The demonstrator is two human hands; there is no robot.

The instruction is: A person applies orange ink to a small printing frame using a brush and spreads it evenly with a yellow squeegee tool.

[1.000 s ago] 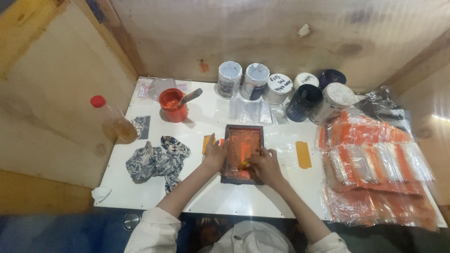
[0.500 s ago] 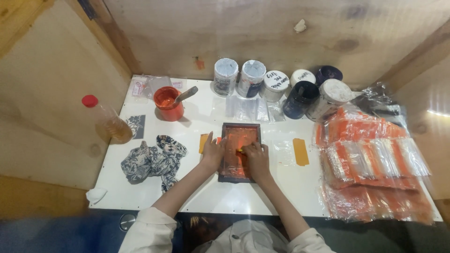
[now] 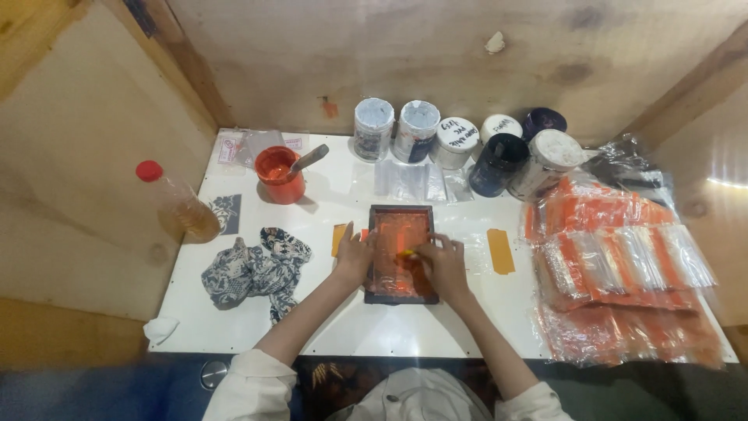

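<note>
On the white table [image 3: 234, 327], a dark-framed printing screen [image 3: 400, 253] lies at centre. The left hand [image 3: 354, 256] presses flat, fingers spread, on its nine-o'clock edge. The right hand [image 3: 444, 261] pinches a small yellow scraper [image 3: 407, 253]. If the left hand's hold loosens, the frame may shift, smearing orange ink. Compared with earlier, little differs; the hands stay put.

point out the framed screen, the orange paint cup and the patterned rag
framed screen [image 3: 399, 234]: head view, on its orange mesh.
orange paint cup [image 3: 279, 176]: head view, on its side wall.
patterned rag [image 3: 253, 269]: head view, on its crumpled middle.
</note>
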